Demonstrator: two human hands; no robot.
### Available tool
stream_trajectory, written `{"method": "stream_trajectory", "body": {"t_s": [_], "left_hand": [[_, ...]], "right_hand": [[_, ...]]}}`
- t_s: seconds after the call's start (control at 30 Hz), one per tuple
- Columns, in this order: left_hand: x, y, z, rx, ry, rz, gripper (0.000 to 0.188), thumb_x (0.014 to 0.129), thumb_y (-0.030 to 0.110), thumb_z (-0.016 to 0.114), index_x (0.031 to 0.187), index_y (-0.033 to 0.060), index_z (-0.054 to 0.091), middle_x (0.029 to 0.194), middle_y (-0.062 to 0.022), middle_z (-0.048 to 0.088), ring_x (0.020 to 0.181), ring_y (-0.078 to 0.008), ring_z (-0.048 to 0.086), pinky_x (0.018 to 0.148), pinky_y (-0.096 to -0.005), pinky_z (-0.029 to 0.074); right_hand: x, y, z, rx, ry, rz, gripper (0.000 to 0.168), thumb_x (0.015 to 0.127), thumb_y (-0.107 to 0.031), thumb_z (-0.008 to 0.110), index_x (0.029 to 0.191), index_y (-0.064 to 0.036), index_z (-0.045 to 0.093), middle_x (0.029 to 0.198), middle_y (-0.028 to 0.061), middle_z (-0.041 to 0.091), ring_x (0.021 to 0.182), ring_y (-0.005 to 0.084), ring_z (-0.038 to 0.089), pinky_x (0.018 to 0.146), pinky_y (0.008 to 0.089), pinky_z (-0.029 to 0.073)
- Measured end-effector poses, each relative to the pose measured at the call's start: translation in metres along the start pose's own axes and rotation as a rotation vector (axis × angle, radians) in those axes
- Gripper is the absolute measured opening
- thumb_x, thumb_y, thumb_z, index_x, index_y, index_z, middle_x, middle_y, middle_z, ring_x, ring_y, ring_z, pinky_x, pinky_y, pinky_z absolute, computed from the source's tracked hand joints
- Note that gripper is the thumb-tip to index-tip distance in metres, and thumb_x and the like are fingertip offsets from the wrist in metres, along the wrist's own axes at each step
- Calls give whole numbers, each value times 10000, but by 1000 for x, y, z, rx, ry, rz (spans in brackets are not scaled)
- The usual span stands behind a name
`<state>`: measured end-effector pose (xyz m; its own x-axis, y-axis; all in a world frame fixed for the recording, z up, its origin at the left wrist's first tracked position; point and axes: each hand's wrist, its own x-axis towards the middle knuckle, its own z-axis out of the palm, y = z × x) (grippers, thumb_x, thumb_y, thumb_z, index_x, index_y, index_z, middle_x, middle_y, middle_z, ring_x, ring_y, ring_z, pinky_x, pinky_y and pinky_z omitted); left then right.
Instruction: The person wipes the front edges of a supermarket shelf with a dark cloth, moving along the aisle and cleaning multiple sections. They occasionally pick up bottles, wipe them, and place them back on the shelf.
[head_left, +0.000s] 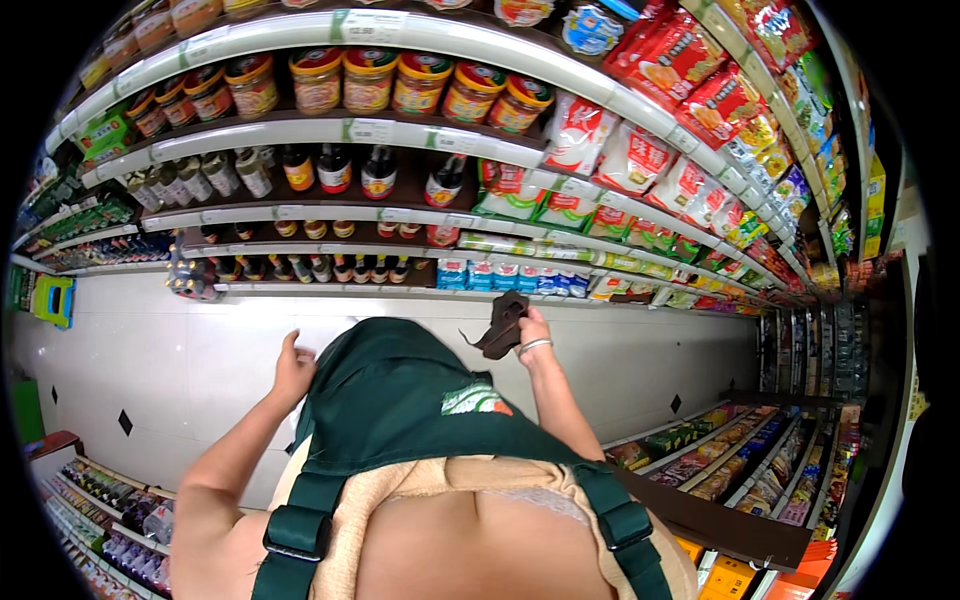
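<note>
My right hand (534, 330) grips a crumpled dark brown cloth (502, 330) in front of the lower shelves, and a loose strand hangs off the cloth's left side. At the left of the dark green apron (397, 390), my left hand (295, 366) is held low over the floor with its fingers apart and nothing in it. Ahead stand shelves with yellow-lidded jars (369, 79), dark sauce bottles (379, 174), and white and red seasoning bags (634, 156). Blue and white packets (480, 275) line the bottom shelf near the cloth.
A pale tiled floor (187, 345) runs along the aisle. On the left are a green and blue plastic stool (54, 301) and a wrapped bottle bundle (191, 274) by the shelf foot. Behind me, shelves of packaged goods (720, 465) stand at the right, and more bottles (135, 555) at the left.
</note>
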<state>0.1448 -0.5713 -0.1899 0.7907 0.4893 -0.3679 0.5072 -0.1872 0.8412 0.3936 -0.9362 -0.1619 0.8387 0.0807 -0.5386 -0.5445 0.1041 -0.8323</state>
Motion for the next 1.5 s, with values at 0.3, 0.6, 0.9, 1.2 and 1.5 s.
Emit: {"method": "stream_trajectory", "body": {"t_s": [0.3,0.6,0.9,1.2,1.5], "left_hand": [[89,114,3,-64,-58,571,651,746,-112,510,1328,49,267,1002,-109,530,765,-133,554,732,-258,463],[92,48,-44,-182,39,79,582,752,-81,452,1299,17,280,935,-123,541,735,-151,580,687,-272,490],[70,44,-60,-305,159,70,591,762,-87,446,1312,20,258,946,-119,532,750,-138,582,701,-261,484],[75,1,-150,-520,204,2,596,774,-114,422,1323,18,233,978,-126,508,809,-156,583,757,-268,479],[81,-84,-322,-428,254,17,522,787,-89,426,1288,-8,303,948,-104,531,805,-143,565,750,-260,471]], "right_hand": [[86,16,107,-92,165,-74,298,738,74,468,1018,1,535,890,94,581,811,216,569,704,322,471],[190,37,128,-168,436,39,184,844,-141,450,944,-37,564,897,86,587,778,204,540,690,348,438],[216,58,210,-98,798,247,404,864,-160,437,1245,-27,406,1249,175,482,1043,356,532,841,417,451],[97,56,419,-137,683,342,429,857,-196,467,1225,3,372,1255,218,433,1104,359,470,867,408,419],[50,166,603,-130,290,274,421,788,-64,560,1193,-63,450,1135,166,514,984,305,528,818,341,435]]}}
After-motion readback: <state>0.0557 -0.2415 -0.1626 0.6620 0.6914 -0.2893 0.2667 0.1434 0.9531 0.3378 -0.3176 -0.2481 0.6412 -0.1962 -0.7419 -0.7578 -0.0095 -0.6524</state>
